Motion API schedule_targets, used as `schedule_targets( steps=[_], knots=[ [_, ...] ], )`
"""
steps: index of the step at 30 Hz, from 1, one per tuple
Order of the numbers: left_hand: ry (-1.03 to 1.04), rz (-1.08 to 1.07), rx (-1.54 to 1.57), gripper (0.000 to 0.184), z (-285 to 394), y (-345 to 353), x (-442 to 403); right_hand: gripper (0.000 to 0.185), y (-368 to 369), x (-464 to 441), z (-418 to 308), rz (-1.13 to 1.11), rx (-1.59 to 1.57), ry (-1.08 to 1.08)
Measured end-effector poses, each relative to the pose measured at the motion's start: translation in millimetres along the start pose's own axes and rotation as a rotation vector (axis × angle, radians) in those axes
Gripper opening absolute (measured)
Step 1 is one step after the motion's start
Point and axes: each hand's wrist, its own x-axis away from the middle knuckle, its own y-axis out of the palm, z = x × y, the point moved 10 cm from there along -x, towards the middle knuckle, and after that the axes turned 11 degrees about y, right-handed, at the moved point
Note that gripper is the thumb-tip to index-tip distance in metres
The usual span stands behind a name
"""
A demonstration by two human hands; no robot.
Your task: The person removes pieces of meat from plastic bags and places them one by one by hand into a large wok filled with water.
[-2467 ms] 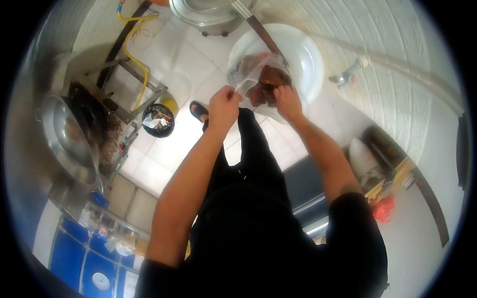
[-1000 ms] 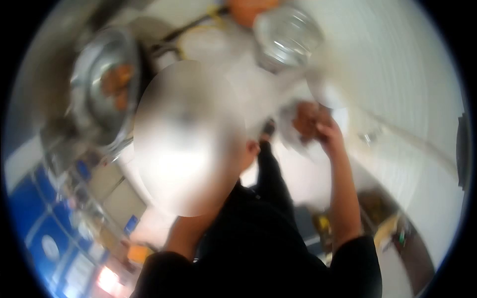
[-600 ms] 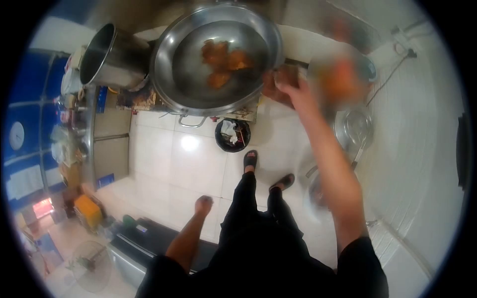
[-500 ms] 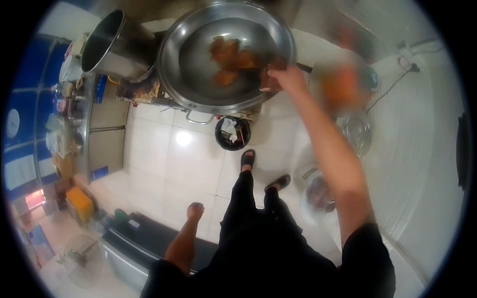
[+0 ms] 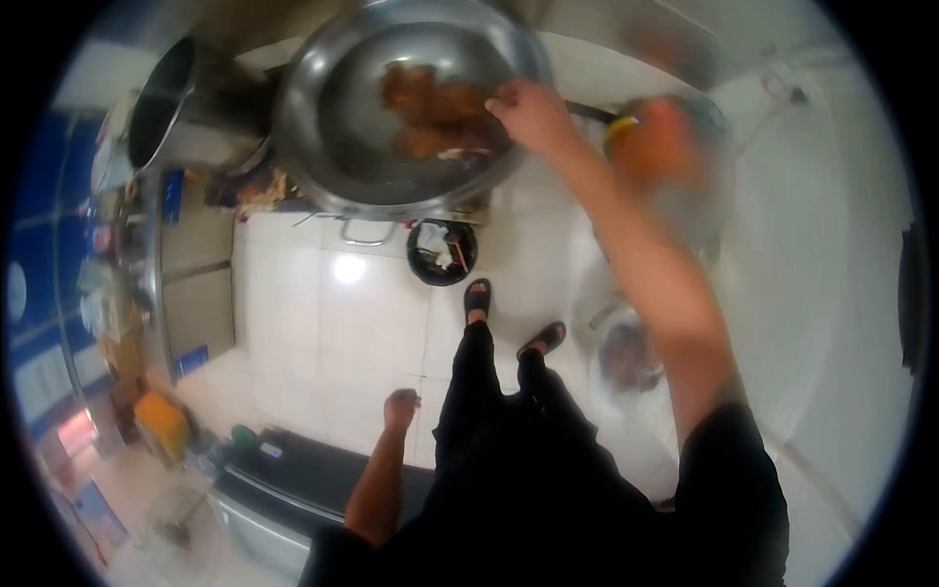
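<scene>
A wide steel wok-like pan (image 5: 337,161) stands at the top centre. Several orange-brown pieces of what looks like meat (image 5: 430,108) lie inside it in shallow liquid; blur hides their exact kind. Above the pan's right rim is my right hand (image 5: 533,115), fingers bent and slightly apart, with nothing visible in them. My left hand (image 5: 401,407) hangs low over the floor beside my leg, its fingers curled in and holding nothing that I can see.
Left of the pan stands a tall steel pot (image 5: 186,122). A black bin (image 5: 442,252) with rubbish sits on the floor below. Right of my arm are a blurred orange item (image 5: 657,142) and a pale basin (image 5: 626,357). A dark-topped unit (image 5: 303,479) stands at lower left.
The dark reddish-brown piece in my right hand has been let go; a piece now lies in the pan's lower right. The view has shifted slightly, and my left hand remains low.
</scene>
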Motion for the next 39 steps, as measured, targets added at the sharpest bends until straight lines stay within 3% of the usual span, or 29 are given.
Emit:
schedule_targets(
  steps=[1, 2, 3, 5, 6, 8, 9, 12, 13, 14, 15, 16, 20, 22, 23, 24, 25, 28, 31, 35, 39],
  knots=[
    [0.146, -0.041, -0.202, 0.022, -6, 5, -28, 0.037, -28, 24, 25, -0.118, -0.334, 0.06],
    [0.471, -0.125, -0.56, 0.026, 30, 20, -38, 0.038, -53, 46, 57, -0.214, -0.667, 0.131],
    [0.639, -0.152, -0.613, 0.025, 41, 36, -54, 0.038, -79, 68, 105, -0.181, -0.652, 0.217],
    [0.475, -0.187, -0.613, 0.025, 130, 89, -44, 0.033, -129, 128, 194, -0.079, -0.87, 0.232],
    [0.606, -0.219, -0.538, 0.024, 156, 124, -44, 0.03, -146, 160, 253, -0.009, -0.91, 0.299],
    [0.616, -0.368, -0.358, 0.023, 206, 208, -22, 0.028, -165, 244, 381, 0.154, -1.005, 0.543],
    [0.629, -0.438, -0.434, 0.023, 216, 251, -15, 0.027, -165, 290, 439, 0.236, -0.956, 0.643],
    [0.761, -0.63, -0.549, 0.029, 252, 388, 49, 0.022, -111, 429, 576, 0.262, -0.926, 0.935],
    [0.853, -0.706, -0.605, 0.034, 265, 429, 83, 0.022, -83, 468, 600, 0.211, -0.835, 0.998],
    [0.809, -0.765, -0.49, 0.039, 269, 467, 109, 0.021, -40, 503, 626, 0.14, -0.833, 1.102],
    [0.981, -0.78, -0.559, 0.045, 279, 503, 136, 0.021, 17, 538, 650, 0.024, -0.78, 1.212],
    [1.091, -0.776, -0.606, 0.048, 290, 533, 166, 0.023, 20, 544, 642, 0.046, -0.414, 1.076],
    [1.289, -0.683, -0.673, 0.044, 279, 613, 202, 0.033, 84, 554, 632, 0.025, -0.206, 0.944],
    [1.035, -0.716, -0.914, 0.032, 241, 638, 170, 0.038, 104, 555, 639, 0.047, -0.141, 0.876],
    [1.031, -0.72, -0.934, 0.032, 238, 643, 163, 0.039, 111, 544, 639, 0.06, -0.081, 0.712],
    [0.764, -0.767, -0.641, 0.025, 235, 641, 150, 0.04, 120, 537, 635, 0.073, -0.023, 0.548],
    [0.493, -0.784, -0.352, 0.02, 231, 641, 145, 0.04, 117, 536, 640, 0.068, -0.041, 0.557],
    [0.519, -0.756, -0.295, 0.016, 263, 641, 146, 0.025, 139, 523, 655, -0.236, 0.002, 0.555],
    [0.513, -0.783, -0.413, 0.014, 261, 641, 140, 0.022, 144, 517, 679, -0.28, -0.103, 0.697],
    [0.477, -0.83, -0.336, 0.016, 254, 645, 147, 0.019, 155, 510, 682, -0.152, -0.002, 0.616],
    [0.488, -0.808, -0.378, 0.018, 267, 648, 155, 0.019, 147, 512, 684, -0.195, 0.021, 0.635]
  ],
)
